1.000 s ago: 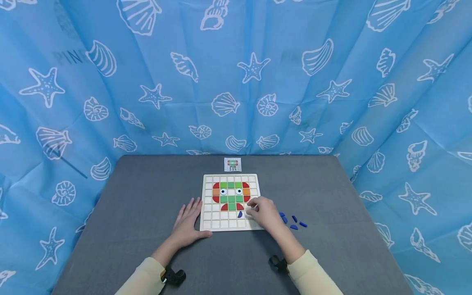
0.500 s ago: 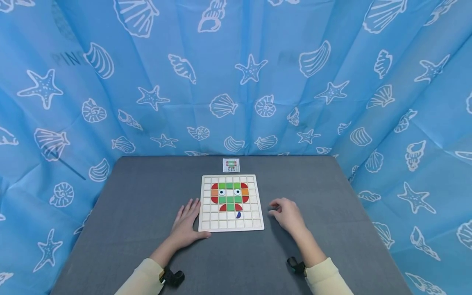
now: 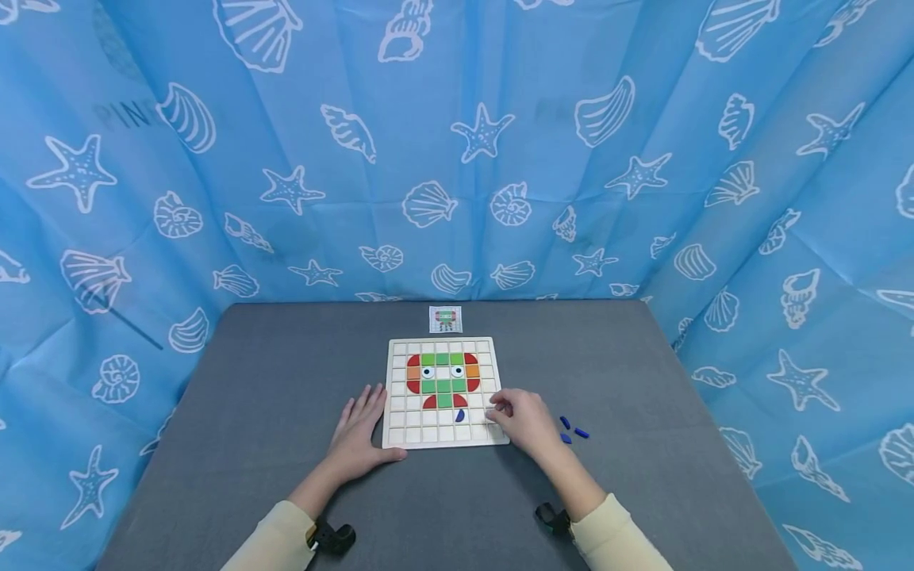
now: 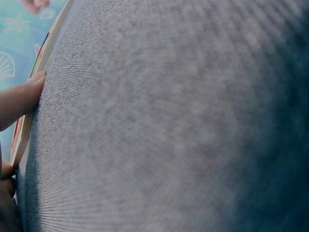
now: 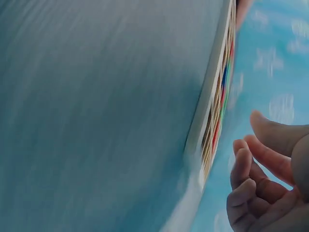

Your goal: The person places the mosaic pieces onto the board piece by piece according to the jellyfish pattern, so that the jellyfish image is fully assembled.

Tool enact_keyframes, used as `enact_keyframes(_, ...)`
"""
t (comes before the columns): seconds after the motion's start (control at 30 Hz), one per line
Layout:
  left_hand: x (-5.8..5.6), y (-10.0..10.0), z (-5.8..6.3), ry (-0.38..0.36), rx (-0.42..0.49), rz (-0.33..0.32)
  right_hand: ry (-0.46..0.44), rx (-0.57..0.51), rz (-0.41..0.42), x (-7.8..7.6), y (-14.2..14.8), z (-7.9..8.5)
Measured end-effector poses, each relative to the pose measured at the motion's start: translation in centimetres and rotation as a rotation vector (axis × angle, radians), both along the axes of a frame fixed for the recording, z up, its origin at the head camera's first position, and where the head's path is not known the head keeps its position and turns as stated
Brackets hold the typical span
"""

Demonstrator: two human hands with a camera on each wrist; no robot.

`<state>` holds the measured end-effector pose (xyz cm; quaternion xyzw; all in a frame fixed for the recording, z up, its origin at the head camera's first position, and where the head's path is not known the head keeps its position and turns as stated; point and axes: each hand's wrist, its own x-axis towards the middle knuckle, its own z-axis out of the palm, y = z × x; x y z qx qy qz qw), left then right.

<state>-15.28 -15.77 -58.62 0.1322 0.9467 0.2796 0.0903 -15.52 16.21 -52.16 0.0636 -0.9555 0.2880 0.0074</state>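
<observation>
A pale grid board (image 3: 416, 434) lies on the table, carrying green, red and orange tiles plus two eye tiles (image 3: 457, 371). Below them on the grid is a blue rounded piece (image 3: 460, 415). My left hand (image 3: 360, 432) rests at the board's left edge, fingers spread and straight, thumb at the front corner; its finger (image 4: 24, 99) touches the board's side in the left wrist view. Over the board's right edge is my right hand (image 3: 524, 420), fingers bent, thumb apart from the index finger in the right wrist view. I cannot tell whether it holds a piece.
Several loose blue pieces (image 3: 581, 433) lie on the grey table right of the board, beside the right hand. A small printed card (image 3: 446, 319) with a similar tile picture lies behind the board. A blue shell-patterned curtain (image 3: 400, 143) surrounds the table.
My right hand moved from the board right to where the loose blue pieces lie, covering them, then came back left to the board's right edge. My left hand stays in place.
</observation>
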Motion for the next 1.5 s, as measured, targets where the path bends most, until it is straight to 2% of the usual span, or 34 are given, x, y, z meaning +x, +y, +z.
enact_keyframes(0.13,0.0,-0.1,-0.1,0.023,0.016,-0.009,0.034,0.019,0.059,0.1,-3.2,-0.2)
enact_keyframes(0.33,0.0,0.1,-0.2,0.028,0.03,-0.008,0.026,0.127,0.066,-0.4,-5.4,-1.0)
enact_keyframes(0.47,0.0,0.1,-0.3,0.044,0.038,-0.004,0.037,0.167,0.069,-0.3,-5.8,-1.1)
enact_keyframes(0.7,-0.1,0.0,-0.2,0.065,0.02,-0.002,0.04,0.153,0.122,-0.4,-5.7,-1.1)
enact_keyframes(0.93,-0.1,0.0,-0.1,0.015,0.003,-0.006,0.03,0.129,0.163,-0.5,-5.3,-1.3)
enact_keyframes(1.07,-0.1,0.0,0.0,0.016,0.012,-0.008,0.003,0.064,0.158,-0.8,-4.3,-0.7)
enact_keyframes(1.17,-0.2,0.1,0.1,0.037,0.026,-0.01,-0.008,0.034,0.101,-1.1,-2.8,0.1)
enact_keyframes(1.37,-0.1,0.0,0.0,0.029,0.008,-0.002,0.006,0.106,-0.045,-1.4,2.0,0.6)
enact_keyframes(1.5,0.0,-0.1,0.0,0.013,0.003,0.001,-0.06,0.185,-0.064,-1.2,4.7,0.2)
